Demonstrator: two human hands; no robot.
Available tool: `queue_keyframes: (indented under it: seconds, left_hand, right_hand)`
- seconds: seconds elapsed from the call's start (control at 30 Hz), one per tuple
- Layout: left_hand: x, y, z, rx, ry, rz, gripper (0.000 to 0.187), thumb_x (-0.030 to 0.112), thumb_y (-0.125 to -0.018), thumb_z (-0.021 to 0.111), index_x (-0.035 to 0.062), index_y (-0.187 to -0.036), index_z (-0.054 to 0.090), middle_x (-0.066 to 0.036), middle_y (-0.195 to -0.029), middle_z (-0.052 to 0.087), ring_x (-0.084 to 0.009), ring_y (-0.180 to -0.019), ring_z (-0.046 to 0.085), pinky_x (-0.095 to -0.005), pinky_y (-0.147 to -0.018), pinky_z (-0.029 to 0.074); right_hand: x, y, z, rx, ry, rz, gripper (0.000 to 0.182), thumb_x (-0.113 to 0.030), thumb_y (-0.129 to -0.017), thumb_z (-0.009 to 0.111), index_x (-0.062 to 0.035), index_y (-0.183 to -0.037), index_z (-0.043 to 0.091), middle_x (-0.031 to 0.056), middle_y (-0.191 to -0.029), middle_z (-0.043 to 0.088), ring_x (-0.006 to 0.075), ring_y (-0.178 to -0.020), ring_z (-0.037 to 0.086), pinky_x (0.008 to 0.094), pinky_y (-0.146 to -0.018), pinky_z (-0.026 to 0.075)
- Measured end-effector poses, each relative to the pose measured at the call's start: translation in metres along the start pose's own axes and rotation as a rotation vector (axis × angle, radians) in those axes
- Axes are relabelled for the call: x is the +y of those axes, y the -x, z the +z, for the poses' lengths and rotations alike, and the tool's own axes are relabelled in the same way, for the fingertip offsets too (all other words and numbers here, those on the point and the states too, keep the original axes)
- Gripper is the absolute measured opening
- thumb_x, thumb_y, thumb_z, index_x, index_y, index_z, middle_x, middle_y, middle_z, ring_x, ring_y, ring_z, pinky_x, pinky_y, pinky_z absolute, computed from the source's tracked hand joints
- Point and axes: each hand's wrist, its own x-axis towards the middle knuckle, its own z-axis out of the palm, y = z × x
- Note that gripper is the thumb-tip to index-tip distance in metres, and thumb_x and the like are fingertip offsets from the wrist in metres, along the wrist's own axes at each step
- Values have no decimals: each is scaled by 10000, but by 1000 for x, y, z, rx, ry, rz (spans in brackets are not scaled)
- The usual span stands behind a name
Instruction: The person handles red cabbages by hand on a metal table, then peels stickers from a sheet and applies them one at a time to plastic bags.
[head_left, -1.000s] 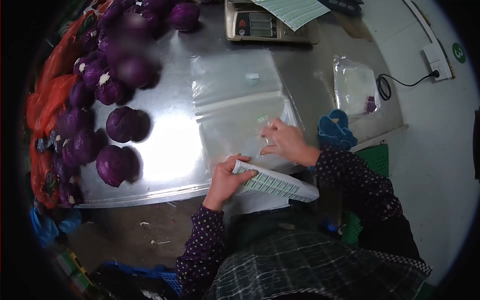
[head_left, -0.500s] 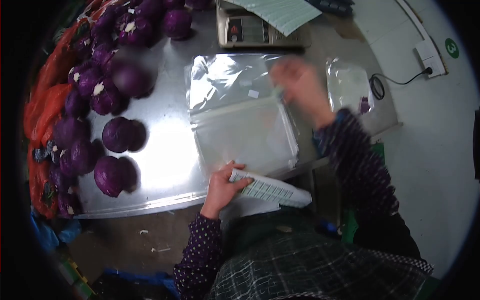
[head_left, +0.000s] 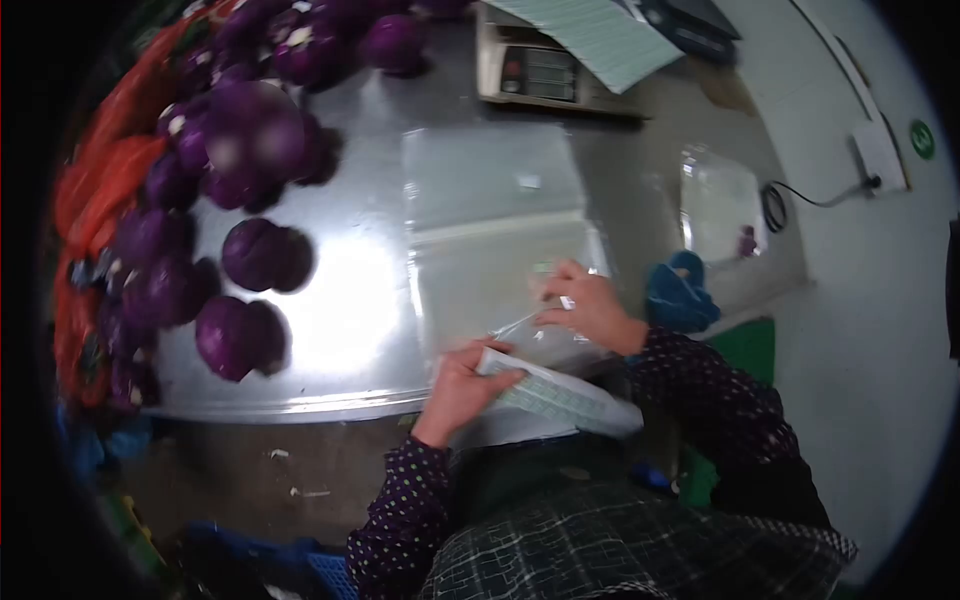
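My left hand [head_left: 465, 392] is closed on a folded sheet of labels [head_left: 560, 398], white with a green printed grid, at the table's front edge. Its fingertips lie at the near edge of a stack of clear plastic bags [head_left: 485, 275]. Over the lower right of that stack, my right hand [head_left: 590, 308] is closed in a pinch. A raised fold of clear film runs from its fingertips towards my left hand. Close to the right index finger shows a small pale green piece [head_left: 545, 268], too small to make out. A small white patch [head_left: 528, 181] shows on the upper bags.
Several purple cabbages [head_left: 255, 255] and red net sacks [head_left: 110, 190] cover the table's left side. At the back stands a scale [head_left: 545, 75] with green-printed sheets [head_left: 600, 45] on it. To the right are a blue cloth item [head_left: 682, 293], a clear bag [head_left: 720, 205] and a cable [head_left: 775, 205].
My right hand has come down from the upper bags towards my left hand and now pinches film. The upper film lies flatter. My left hand still holds the label sheet; the view has shifted slightly.
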Motion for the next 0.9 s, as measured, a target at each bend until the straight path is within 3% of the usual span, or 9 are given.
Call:
queue_keyframes:
  seconds: [0.1, 0.2, 0.27, 0.33, 0.37, 0.5, 0.53, 0.6, 0.9]
  left_hand:
    - [10, 15, 8, -221, -146, 272, 192, 108, -740, 762, -38, -824, 670, -129, -962, 658, -228, -866, 625, -326, -780, 485]
    - [10, 4, 8, -237, -95, 178, 196, 112, -735, 767, -35, -823, 671, -138, -975, 658, -238, -894, 614, -333, -802, 481]
    - [-1, -4, 2, -81, -150, 134, 205, 115, -731, 772, -31, -842, 679, -154, -1044, 659, -259, -1025, 604, -332, -866, 470]
    - [-6, -7, -1, -58, -176, 126, 209, 112, -728, 775, -30, -850, 682, -162, -1072, 656, -275, -1100, 576, -336, -907, 457]
    - [-9, -5, 2, -29, -220, 99, 214, 110, -725, 778, -29, -859, 686, -170, -1101, 653, -291, -1176, 547, -340, -947, 444]
    - [1, -8, -3, -15, -179, 66, 217, 113, -717, 786, -17, -868, 700, -167, -1113, 655, -324, -1253, 479, -367, -1003, 412]
    - [-4, -7, -2, -25, -182, 67, 215, 115, -715, 788, -11, -870, 706, -161, -1103, 661, -329, -1247, 484, -377, -1006, 409]
    - [-12, -7, -3, -42, -155, 37, 188, 79, -719, 782, -4, -875, 718, -116, -1090, 671, -294, -1232, 496, -376, -1020, 379]
    - [-11, -7, -3, -18, -123, 49, 182, 90, -717, 786, 27, -876, 727, -131, -1081, 671, -298, -1198, 531, -376, -1001, 410]
  right_hand:
    - [9, -11, 13, 60, -137, -45, 152, -214, -758, 734, -80, -824, 703, 84, -865, 556, 240, -809, 587, 329, -712, 470]
    - [-2, -11, -14, -16, -182, 11, 138, -206, -788, 709, -76, -833, 704, 86, -866, 593, 254, -805, 607, 324, -723, 476]
    - [10, -19, -18, -13, -72, -96, 128, -179, -823, 672, -54, -849, 678, 60, -795, 604, 220, -771, 618, 313, -677, 478]
    - [10, -53, -71, 341, -345, 85, 121, -129, -830, 667, -32, -893, 632, 36, -776, 618, 167, -725, 619, 289, -621, 474]
    - [9, -43, -75, 346, -318, 119, 121, -129, -830, 667, -32, -893, 632, 36, -776, 618, 167, -725, 619, 289, -621, 474]
    - [-19, -56, -78, 458, -979, 283, 187, 3, -794, 668, -5, -957, 578, 37, -788, 606, 129, -697, 597, 257, -623, 493]
    - [-14, -46, -54, 307, -938, 383, 254, 42, -761, 676, 1, -984, 561, 32, -801, 575, 136, -734, 592, 272, -676, 519]
    - [-10, -41, -19, 337, -1140, 496, 346, 81, -718, 685, 1, -1024, 543, 52, -897, 553, 143, -840, 576, 283, -738, 526]
    - [-6, -43, 13, 508, -1033, 536, 416, 137, -679, 657, -18, -1046, 537, 89, -1029, 508, 153, -960, 533, 266, -781, 518]
